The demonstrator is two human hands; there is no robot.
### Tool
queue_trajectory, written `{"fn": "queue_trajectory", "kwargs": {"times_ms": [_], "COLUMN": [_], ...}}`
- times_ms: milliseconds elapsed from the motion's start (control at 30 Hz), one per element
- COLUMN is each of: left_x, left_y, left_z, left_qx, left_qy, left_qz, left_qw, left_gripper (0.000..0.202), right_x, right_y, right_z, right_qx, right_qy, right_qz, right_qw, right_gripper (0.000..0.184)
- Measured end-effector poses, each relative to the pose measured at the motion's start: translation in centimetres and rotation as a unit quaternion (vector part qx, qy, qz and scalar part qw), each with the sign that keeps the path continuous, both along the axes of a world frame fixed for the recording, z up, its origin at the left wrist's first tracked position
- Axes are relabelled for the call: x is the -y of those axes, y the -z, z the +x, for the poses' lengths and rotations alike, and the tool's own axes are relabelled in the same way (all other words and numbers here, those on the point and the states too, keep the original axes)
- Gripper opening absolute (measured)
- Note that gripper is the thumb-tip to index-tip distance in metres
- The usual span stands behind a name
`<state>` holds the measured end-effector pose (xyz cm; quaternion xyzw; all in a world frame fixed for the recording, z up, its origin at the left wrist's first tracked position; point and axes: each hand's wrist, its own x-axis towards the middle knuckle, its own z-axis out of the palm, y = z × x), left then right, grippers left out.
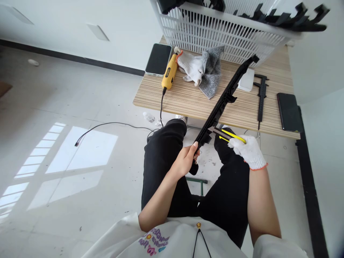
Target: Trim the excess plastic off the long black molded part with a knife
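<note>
My left hand (185, 159), bare, is closed around the lower end of a long black plastic strip (221, 102) with clips along it. The strip slants up and right from above my lap, over the table's front edge. My right hand (247, 151), in a white knitted glove with an orange cuff, grips a yellow-handled utility knife (233, 136). Its long blade points left, with the tip at the side of the strip. Whether the tip touches the plastic, I cannot tell.
On the wooden table (185, 102) lie a phone (159, 59), a yellow corded power tool (170, 73), a white glove (192, 68), a grey cloth (211, 75), a caliper (261, 96) and a dark phone (289, 111). Behind stands a white basket (204, 30) of black parts.
</note>
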<state>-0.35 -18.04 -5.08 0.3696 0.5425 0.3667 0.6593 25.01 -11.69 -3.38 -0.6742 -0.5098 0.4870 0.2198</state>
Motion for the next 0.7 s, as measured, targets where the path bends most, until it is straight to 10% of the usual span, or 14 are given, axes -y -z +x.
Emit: {"fn": "queue_trajectory", "kwargs": {"times_ms": [700], "left_x": [0.2], "left_y": [0.1], "left_z": [-0.1], "left_qx": [0.003], "left_qy": [0.001], "left_qz": [-0.004], "left_qw": [1.0], "left_gripper": [0.058], "right_x": [1.1], "right_y": [-0.7], "right_z": [-1.3], "right_qx": [-0.049], "right_qy": [0.03], "right_qz": [0.068], "right_qw": [0.996], "right_gripper": [0.047]}}
